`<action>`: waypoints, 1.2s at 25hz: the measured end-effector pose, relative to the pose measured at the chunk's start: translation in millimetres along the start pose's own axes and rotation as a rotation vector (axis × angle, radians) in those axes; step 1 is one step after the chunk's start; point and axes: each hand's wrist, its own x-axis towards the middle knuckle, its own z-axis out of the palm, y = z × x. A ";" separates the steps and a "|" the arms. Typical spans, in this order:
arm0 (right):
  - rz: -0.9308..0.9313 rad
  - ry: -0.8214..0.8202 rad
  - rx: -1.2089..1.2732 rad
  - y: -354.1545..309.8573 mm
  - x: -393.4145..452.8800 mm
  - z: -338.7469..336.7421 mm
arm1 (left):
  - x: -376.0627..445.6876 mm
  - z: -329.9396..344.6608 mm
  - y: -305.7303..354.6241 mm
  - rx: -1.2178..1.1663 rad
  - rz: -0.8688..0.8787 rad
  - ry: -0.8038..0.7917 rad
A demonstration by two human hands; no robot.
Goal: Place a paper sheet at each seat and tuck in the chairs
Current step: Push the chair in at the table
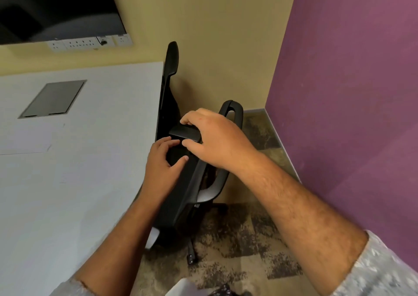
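Against the tabletop [79, 205] edge: one black chair [181, 194], pressed side-on, likely mid-tuck. Right hand [214, 137] grips its top bar, fingers [187, 120] curled over, apparently to steer; left hand [161, 166] rests flat on the backrest, fingers spread, probably pushing. Paper sheets: one seems to lie faintly on the white surface [24, 139], count uncertain. Chairs: one. Hands: two.

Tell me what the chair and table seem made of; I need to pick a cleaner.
Chair: the top bar that the right hand grips looks like matte black moulded plastic, smooth with a dull sheen; the back under the left hand looks like black mesh or fabric, hard to tell. Table: probably white laminate, flat, even and slightly glossy, with a grey metal-looking hatch set flush.
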 end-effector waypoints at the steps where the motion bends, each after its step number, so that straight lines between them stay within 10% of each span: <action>1: -0.001 -0.003 0.015 14.3 5.9 -2.5 | 6.4 5.6 2.8 0.014 -0.001 0.003; 30: -0.288 -0.412 0.157 272.3 268.8 82.8 | 209.7 141.0 -52.6 0.125 -0.430 0.121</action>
